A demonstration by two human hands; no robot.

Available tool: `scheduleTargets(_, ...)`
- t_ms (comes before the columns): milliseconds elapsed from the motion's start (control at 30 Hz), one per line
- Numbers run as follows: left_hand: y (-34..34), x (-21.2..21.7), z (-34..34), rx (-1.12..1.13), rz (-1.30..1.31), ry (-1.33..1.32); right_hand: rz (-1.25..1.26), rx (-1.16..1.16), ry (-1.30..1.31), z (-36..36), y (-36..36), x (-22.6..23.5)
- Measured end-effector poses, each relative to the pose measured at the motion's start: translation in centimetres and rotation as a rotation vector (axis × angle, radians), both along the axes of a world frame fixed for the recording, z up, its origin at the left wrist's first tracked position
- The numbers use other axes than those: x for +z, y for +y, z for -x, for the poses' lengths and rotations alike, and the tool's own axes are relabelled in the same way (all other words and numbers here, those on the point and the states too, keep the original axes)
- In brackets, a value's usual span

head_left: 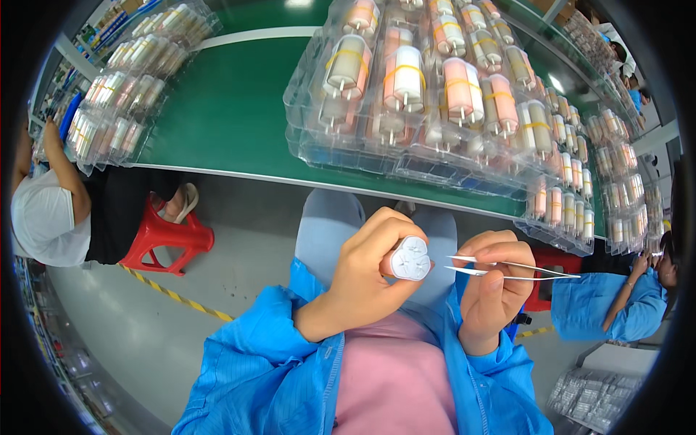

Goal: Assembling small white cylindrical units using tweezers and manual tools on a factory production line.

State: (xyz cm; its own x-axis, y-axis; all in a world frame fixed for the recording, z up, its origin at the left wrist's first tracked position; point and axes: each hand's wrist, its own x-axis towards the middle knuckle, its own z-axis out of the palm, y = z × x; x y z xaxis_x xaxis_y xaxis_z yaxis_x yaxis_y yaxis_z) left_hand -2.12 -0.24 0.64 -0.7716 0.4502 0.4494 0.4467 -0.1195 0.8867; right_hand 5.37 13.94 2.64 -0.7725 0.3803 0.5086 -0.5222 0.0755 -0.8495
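My left hand (370,272) is closed around a bundle of tubes (411,259), whose pale, three-lobed end faces up toward me. Most of the bundle is hidden by the fingers. Just to the right, my right hand (496,286) pinches a pair of metal tweezers (536,270) between thumb and fingers. The tweezers' two tips point left toward the bundle's end, spread a little and apart from it. Both hands are over my lap, in front of the table edge.
Stacked clear plastic trays (348,156) of pink, white and grey tubes with yellow bands stand on the green table (225,109). More filled trays (109,123) are at the left. A person (54,217) sits left by a red stool (170,235); another person (609,301) sits at the right.
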Motion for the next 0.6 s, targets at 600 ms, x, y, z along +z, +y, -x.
scheduleTargets(600,0.7,-1.4,-1.4,0.078,0.053,0.021,-0.183,0.042,-0.047,-0.1,-1.1,-0.5)
